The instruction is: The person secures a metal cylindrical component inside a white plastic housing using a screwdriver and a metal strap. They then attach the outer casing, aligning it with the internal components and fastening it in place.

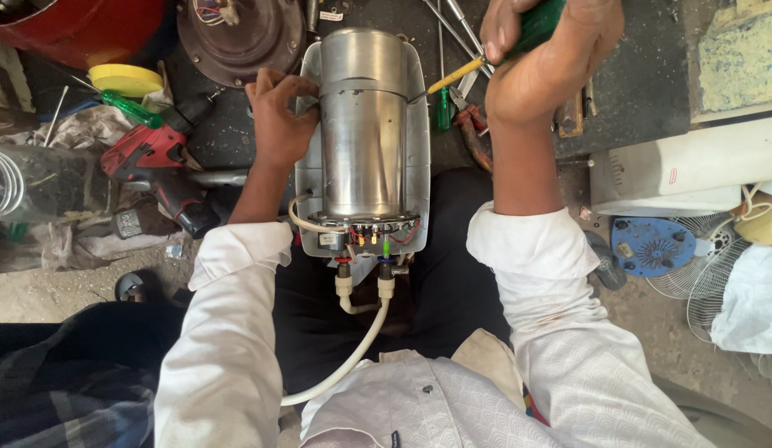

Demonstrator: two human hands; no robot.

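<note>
Item: steel cylinder tank (362, 124), polished, lying lengthwise in a pale grey backing tray (419, 166) that rests on the person's lap and reaches onto the dark bench (635, 75). Near end carries a ring of coloured wires and terminals (365, 234); below them two white pipe fittings (362, 286) join a white hose (344, 369) that curves down past the white shirt.

Left hand (278, 124): grip pressed against the tank's left flank and the tray rim, fingers curled at the upper part of the cylinder, steadying it. Whether the fingers hook the rim or only bear on it cannot be told.

Right hand (543, 58): grip clenched around the green handle of a screwdriver (485, 62). The hand sits above and to the right of the tank, apart from it; the yellow collar and thin shaft slant down-left, and the tip meets the tank's right side near the seam of its upper band.

Surroundings: red cordless drill (158, 170) left of the left forearm; yellow disc (124, 79) above it; round dark motor housing (241, 37) just beyond the tray's far end; small green screwdriver (443, 108) and red-handled pliers (473, 137) between tray and right wrist; blue fan hub (651, 246) and white fan guards (709, 290) at right.
</note>
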